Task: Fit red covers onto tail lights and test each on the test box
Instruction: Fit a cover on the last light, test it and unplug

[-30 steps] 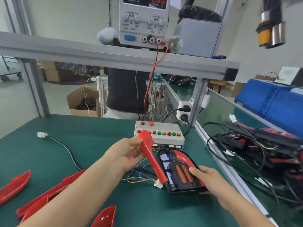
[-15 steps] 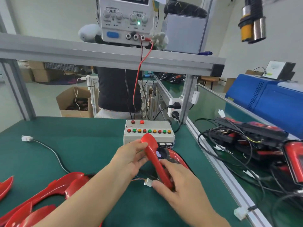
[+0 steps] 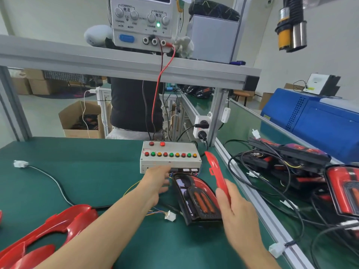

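Your left hand [image 3: 155, 181] reaches toward the grey button-topped test box [image 3: 171, 158], fingertips hidden, so its grip is unclear. Your right hand [image 3: 236, 210] grips a narrow glossy red plastic cover [image 3: 216, 171] upright beside the dark-lensed tail light [image 3: 196, 199].

On the green mat: 1 test box [image 3: 171, 158] carrying 11 round buttons, 2 in its back row and 9 in its front row. 1 tail light [image 3: 196, 199] lies in front of it. 1 red cover [image 3: 217, 173] is held in the air, and at least 2 more red covers [image 3: 64, 224] lie at the lower left, partly cut off by the frame edge. 2 hands show. 1 power supply [image 3: 141, 22] with 4 knobs stands on the shelf. 1 blue machine [image 3: 318, 121] sits at right, beside a heap of tail lights too tangled to count.
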Demonstrator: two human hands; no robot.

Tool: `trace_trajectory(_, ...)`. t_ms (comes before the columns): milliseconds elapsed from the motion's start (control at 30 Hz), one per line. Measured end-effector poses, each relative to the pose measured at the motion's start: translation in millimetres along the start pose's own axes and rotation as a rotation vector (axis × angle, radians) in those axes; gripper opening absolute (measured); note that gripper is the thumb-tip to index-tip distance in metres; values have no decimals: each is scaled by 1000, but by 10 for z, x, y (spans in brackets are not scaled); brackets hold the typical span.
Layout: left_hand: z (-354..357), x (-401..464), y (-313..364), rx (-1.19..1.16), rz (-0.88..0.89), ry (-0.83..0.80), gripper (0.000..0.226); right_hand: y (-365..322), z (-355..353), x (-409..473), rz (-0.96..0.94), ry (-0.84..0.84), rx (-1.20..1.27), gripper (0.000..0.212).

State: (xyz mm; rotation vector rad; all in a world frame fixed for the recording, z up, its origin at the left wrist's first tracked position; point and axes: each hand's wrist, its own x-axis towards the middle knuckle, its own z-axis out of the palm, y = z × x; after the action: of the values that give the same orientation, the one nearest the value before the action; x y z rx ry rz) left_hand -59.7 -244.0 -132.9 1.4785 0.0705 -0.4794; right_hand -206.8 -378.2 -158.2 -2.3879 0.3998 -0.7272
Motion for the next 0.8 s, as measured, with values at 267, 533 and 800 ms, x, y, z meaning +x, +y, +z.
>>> trace_trajectory(267,151,257,-128,126,-218,-207,9,175,154,-140,69,-54,4,49)
trace_trajectory(533,16,264,-192,-156,-259,-324,32,203,95,-90,28,-42,-36,40)
trace_trajectory(800,-22,93,-210,-481,-198,-370,40,187,115,-79,1,-30,-26,52)
